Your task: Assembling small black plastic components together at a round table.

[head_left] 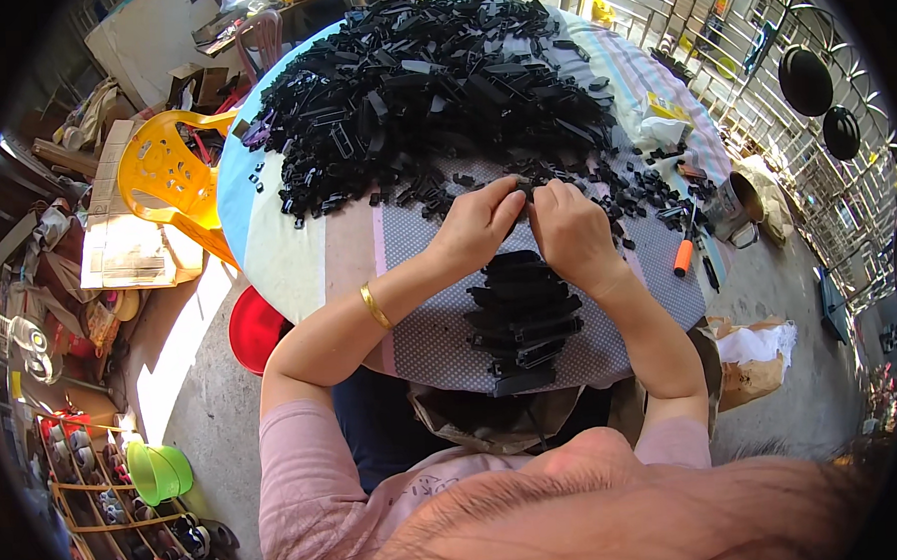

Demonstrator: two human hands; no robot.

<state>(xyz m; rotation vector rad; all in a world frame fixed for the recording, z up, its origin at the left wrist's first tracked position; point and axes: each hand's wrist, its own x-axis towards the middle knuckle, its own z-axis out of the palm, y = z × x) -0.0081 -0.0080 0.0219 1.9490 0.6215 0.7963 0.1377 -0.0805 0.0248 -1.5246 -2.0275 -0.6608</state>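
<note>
Over the round table [347, 254], my left hand [476, 222] and my right hand [573, 233] meet with fingertips pinched together. Between them is a small black plastic part [524, 185], mostly covered by the fingers, so its exact kind cannot be made out. Just below the hands, a neat stack of long black plastic pieces [525, 322] runs to the table's near edge. Beyond the hands rises a big loose heap of similar black plastic pieces [430, 96]. Smaller black bits [630, 187] lie scattered to the right of my right hand.
At the table's right stand a metal mug [734, 209] and an orange-handled tool [684, 258]. A yellow plastic chair [169, 177] and a red basin [255, 328] are at the left. A paper bag [758, 377] sits on the floor at right; shoe racks [128, 514] stand lower left.
</note>
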